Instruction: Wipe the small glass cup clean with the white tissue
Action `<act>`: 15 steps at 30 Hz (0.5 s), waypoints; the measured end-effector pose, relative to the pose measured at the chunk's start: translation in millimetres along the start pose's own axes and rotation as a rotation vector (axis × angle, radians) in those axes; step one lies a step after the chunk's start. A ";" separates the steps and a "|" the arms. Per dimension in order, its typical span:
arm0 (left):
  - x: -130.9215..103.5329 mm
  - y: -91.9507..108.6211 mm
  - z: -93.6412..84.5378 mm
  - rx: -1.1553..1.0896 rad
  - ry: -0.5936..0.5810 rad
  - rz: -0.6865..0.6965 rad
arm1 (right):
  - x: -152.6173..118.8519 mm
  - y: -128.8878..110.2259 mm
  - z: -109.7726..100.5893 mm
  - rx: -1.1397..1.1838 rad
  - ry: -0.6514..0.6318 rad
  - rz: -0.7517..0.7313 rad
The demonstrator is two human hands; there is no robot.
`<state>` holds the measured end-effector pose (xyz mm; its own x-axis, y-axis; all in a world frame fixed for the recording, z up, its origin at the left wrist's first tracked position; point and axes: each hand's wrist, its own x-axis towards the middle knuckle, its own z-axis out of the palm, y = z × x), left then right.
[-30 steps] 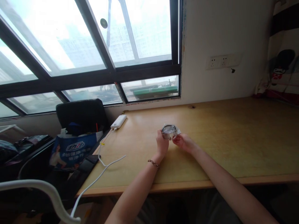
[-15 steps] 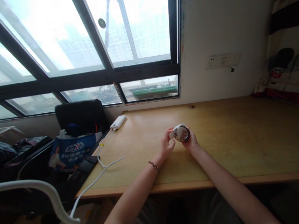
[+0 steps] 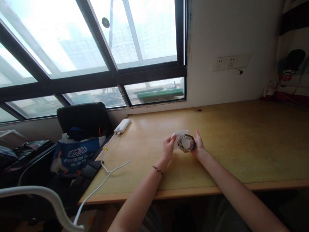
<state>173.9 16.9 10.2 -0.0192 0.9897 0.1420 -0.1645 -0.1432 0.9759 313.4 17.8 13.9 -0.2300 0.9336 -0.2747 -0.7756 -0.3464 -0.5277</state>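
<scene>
A small clear glass (image 3: 186, 143) with a faceted rim is tipped with its mouth towards me, just above the wooden desk (image 3: 241, 145). My right hand (image 3: 199, 146) wraps around its right side. My left hand (image 3: 169, 148) pinches a white tissue (image 3: 178, 134) that lies against the left and back of the glass. A bead bracelet sits on my left wrist.
A white power bank (image 3: 122, 125) lies at the desk's back left, its white cable (image 3: 106, 172) trailing over the front edge. Left of the desk stands a black chair (image 3: 83, 119) with a blue bag (image 3: 74, 154). A wall socket (image 3: 227, 62) is behind.
The glass passed from my left hand to my right and shifted rightward. It turned mouth-on towards me, and the tissue went from my right hand into my left.
</scene>
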 end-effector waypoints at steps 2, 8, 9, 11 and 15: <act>0.5 1.3 -1.8 0.010 0.090 0.069 | 2.1 -0.7 -1.0 0.033 0.029 -0.003; -5.3 6.5 1.2 0.357 -0.022 0.400 | 13.8 5.1 -1.1 0.053 0.233 -0.088; -7.0 5.3 3.0 0.403 -0.096 0.414 | 15.7 6.2 -1.7 0.046 0.254 -0.082; -10.2 2.0 6.1 0.482 -0.236 0.449 | 19.1 7.7 -4.3 0.043 0.262 -0.064; -14.8 0.0 8.1 0.621 -0.408 0.618 | 24.7 10.4 -12.7 0.078 0.131 -0.151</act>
<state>182.1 2.3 9.4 0.4357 0.6777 0.5924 0.3129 -0.7311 0.6062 307.1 36.1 -8.5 -0.0335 0.9528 -0.3018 -0.8398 -0.1906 -0.5083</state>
